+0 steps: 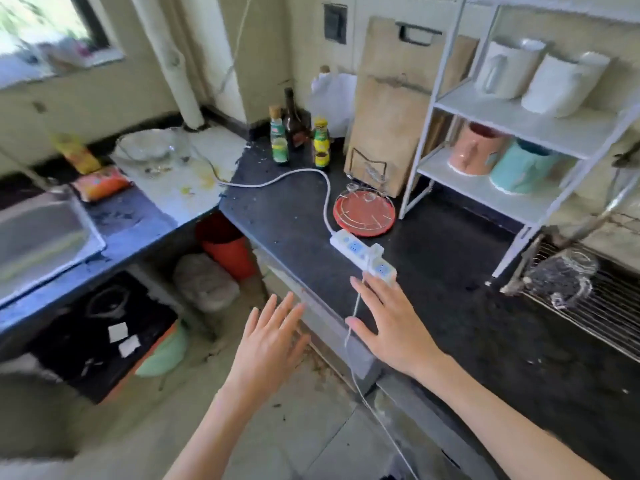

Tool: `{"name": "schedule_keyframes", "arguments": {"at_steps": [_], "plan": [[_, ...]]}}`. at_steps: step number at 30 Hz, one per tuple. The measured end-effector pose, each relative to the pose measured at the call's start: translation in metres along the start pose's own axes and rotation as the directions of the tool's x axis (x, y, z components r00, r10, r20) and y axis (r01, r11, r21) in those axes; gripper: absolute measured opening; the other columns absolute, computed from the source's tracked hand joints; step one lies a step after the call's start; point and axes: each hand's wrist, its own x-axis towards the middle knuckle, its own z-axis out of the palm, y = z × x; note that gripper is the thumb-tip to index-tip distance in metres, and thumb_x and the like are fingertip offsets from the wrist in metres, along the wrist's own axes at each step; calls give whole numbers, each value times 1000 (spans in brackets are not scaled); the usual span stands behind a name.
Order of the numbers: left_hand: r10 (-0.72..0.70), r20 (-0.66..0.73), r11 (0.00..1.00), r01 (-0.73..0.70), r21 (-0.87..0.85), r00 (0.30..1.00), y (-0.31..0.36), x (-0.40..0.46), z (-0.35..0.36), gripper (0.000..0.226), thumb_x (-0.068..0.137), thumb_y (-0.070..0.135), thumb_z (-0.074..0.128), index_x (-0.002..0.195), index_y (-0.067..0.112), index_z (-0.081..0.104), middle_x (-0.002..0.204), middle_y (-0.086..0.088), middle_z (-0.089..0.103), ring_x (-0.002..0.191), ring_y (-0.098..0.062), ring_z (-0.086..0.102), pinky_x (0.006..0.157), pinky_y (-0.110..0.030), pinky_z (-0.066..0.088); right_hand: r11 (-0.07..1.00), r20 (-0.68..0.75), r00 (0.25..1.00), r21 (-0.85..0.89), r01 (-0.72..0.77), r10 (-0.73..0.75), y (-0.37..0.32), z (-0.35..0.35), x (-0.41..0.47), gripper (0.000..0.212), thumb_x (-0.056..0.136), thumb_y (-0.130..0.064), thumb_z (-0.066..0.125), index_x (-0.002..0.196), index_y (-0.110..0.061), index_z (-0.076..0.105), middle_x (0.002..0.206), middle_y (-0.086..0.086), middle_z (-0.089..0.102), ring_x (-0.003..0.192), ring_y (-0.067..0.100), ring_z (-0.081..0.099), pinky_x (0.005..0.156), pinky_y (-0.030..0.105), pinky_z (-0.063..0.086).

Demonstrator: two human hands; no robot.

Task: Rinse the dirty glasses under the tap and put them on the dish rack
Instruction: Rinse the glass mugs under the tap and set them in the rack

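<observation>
Head view: one view only, looking down at an L-shaped dark counter.
Left hand (268, 336): fingers spread, holding nothing, off the counter's front edge above the floor.
Right hand (391, 327): fingers spread flat over the counter's front edge, fingertips at the white plastic power strip (360, 254); grips nothing.
Clear glass mug (562, 277): lies on the wire dish rack (609, 306) at the counter's right edge.
Dirty clear glassware (152, 147): at the back left corner, beyond the steel sink (38, 237).
Step, likely: fetch the next glass; grip it round the body, keeping drips well apart from the power strip.

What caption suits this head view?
Both open hands, left hand and right hand, hover by the counter; a glass lies on the dish rack.
</observation>
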Motion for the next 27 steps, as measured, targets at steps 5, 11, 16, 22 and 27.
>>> {"name": "schedule_keyframes", "arguments": {"at_steps": [5,11,16,22,27], "plan": [[-204,-34,979,204,18,978,-111,-60,-38,55,85,47,36,126,17,56,131,-9,56,120,-36,53,90,-55,45,989,23,989,32,147,-147,-109,41,57,76,84,-61,20,148,-20,27,156,4,22,144,22,21,117,43,9],[-420,-139,908,416,-58,897,-212,-96,-71,62,87,52,26,136,20,46,144,-7,43,135,-33,34,105,-52,31,952,42,952,38,302,-304,-204,58,134,60,97,-43,42,150,-25,19,158,-2,14,146,13,10,118,33,1],[-510,-168,860,500,-105,843,-274,-85,-79,69,85,55,16,142,22,37,150,-4,32,141,-29,23,111,-48,21,926,69,924,62,374,-377,-248,81,209,60,96,-41,45,149,-23,22,158,-2,16,145,14,13,120,35,6],[-592,-128,805,579,-126,796,-349,-35,-76,76,81,61,3,148,29,17,157,3,11,145,-21,1,116,-41,5,922,113,915,56,382,-386,-268,109,322,60,96,-40,45,149,-22,23,157,1,20,145,16,15,119,38,12],[-620,-99,784,617,-60,778,-413,27,-85,65,91,56,15,147,25,21,156,1,17,145,-24,8,115,-41,11,918,153,906,29,396,-395,-283,117,431,61,96,-42,44,149,-21,22,157,1,21,145,17,16,119,35,15]]}}
